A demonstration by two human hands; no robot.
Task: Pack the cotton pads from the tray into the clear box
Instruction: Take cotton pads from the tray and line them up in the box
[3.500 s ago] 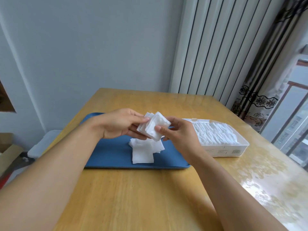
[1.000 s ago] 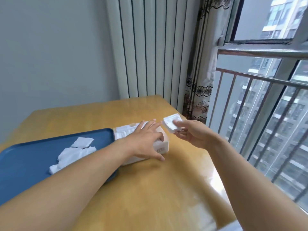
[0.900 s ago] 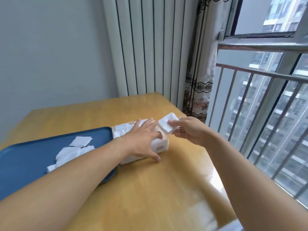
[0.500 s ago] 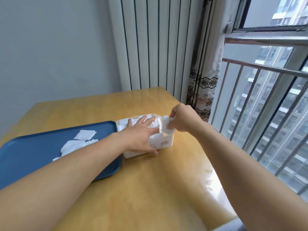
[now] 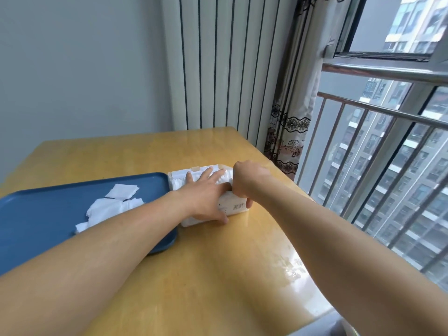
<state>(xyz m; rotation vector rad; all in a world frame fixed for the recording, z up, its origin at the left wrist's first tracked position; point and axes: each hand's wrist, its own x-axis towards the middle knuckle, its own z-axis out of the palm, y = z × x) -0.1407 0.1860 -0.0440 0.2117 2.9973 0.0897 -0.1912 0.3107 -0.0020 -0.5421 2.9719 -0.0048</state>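
Filling the clear box (image 5: 234, 206) almost to its rim, the packed cotton pads (image 5: 178, 184) stood in a white row, and the box sat on the table (image 5: 218, 263) touching the right edge of the blue tray (image 5: 36, 214). The left hand (image 5: 206, 197) lay flat across the top of the row, its grip apart with fingers spread and pointing toward one o'clock, the thumb down against the near wall of the box. At three o'clock from it, the right hand (image 5: 247, 180) was curled over the right end of the box, knuckles up; whether its grip was clamped on a pad I could not tell, since the fingers were tucked out of sight. At nine o'clock from the box, a loose heap of cotton pads (image 5: 109, 207) remained on the tray, a few squares lying apart at the heap's far side. A barcode label (image 5: 238, 206) showed on the box's near wall. Beyond the table, toward twelve o'clock, stood a white ribbed radiator (image 5: 218, 64), with a patterned curtain (image 5: 291, 117) at two o'clock and a railed window (image 5: 388, 141) farther right.
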